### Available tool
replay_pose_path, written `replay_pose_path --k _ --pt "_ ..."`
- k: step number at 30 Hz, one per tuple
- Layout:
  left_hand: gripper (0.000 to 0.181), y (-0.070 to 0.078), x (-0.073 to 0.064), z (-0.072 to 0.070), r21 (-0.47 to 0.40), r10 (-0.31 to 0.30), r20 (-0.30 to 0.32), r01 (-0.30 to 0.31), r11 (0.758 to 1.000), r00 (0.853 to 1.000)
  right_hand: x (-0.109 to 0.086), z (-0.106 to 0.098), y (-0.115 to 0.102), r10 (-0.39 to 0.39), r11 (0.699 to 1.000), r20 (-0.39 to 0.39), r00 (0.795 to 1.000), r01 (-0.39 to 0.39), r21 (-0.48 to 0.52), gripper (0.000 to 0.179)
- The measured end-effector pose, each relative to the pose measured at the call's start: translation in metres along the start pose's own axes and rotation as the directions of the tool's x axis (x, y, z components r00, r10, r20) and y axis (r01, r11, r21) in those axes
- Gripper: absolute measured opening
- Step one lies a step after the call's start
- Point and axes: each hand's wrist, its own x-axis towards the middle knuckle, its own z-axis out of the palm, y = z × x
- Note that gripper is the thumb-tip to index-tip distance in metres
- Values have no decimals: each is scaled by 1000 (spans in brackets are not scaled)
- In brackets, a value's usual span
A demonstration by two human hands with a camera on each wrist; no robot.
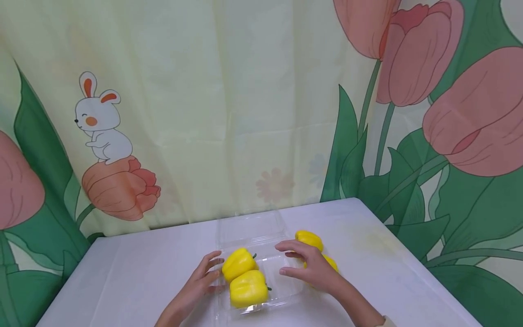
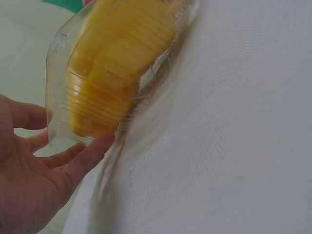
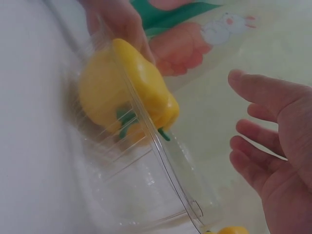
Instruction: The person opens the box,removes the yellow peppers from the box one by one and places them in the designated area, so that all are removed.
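Note:
A clear plastic clamshell box (image 1: 279,274) lies on the table with its lid (image 1: 251,228) folded open toward the back. Two yellow bell peppers (image 1: 239,265) (image 1: 248,289) sit side by side in its left half, stems to the right. My left hand (image 1: 197,286) rests its extended fingers (image 2: 87,158) against the box's left wall. Over the box's right side hovers my right hand (image 1: 312,265), fingers spread and bent loosely with nothing between them. Beyond that hand are two more yellow peppers (image 1: 309,239) on the table, the nearer one (image 1: 331,262) mostly hidden by it.
A white cloth covers the table (image 1: 139,272). Behind it hangs a pale curtain (image 1: 184,113) printed with tulips and a rabbit, close along the table's back edge. The table's right edge slants down past the peppers.

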Motion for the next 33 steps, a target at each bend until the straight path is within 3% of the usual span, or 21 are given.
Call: replay_pose_path --k 8,20,27,33 --pt "59 1 3 1 0 13 9 -13 1000 1000 1 5 0 -5 1000 12 1000 5 -8 46" --pt "57 1 -3 -1 -16 -2 -35 1 1000 999 13 24 -6 17 1000 90 996 -15 -20 45" --pt "59 1 -1 -4 -8 11 -12 -12 1000 1000 19 30 -8 62 998 123 990 -61 -13 46" --pt "57 2 -1 -4 -26 11 -9 -12 1000 1000 19 34 -6 38 999 136 990 -34 -29 49"
